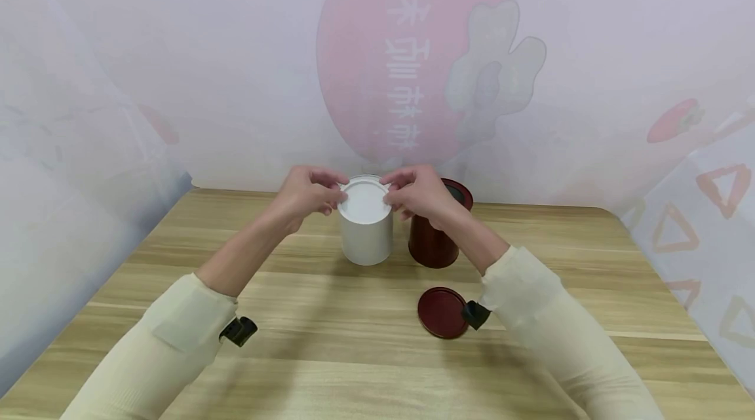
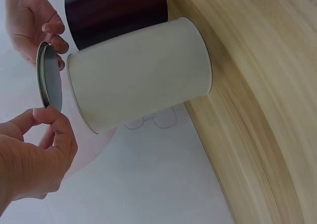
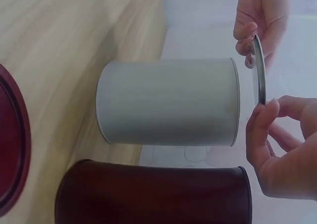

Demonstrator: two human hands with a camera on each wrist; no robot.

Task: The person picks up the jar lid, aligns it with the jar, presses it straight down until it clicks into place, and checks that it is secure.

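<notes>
A white can [image 1: 366, 236] [image 2: 141, 73] [image 3: 168, 102] stands upright on the wooden table [image 1: 330, 341]. Its round white lid [image 1: 364, 200] [image 2: 49, 76] [image 3: 258, 70] hovers just above the can's mouth, with a small gap showing in both wrist views. My left hand [image 1: 309, 194] [image 2: 37, 154] pinches the lid's left edge and my right hand [image 1: 415, 192] [image 3: 280, 144] pinches its right edge. A dark red can [image 1: 435, 236] [image 2: 116, 13] [image 3: 153, 194] stands open right beside the white one. Its red lid [image 1: 442, 312] [image 3: 12, 144] lies flat on the table nearer me.
A pale printed curtain [image 1: 413, 66] closes off the table's far edge and both sides. Bare wood stretches in front of the cans and to their left.
</notes>
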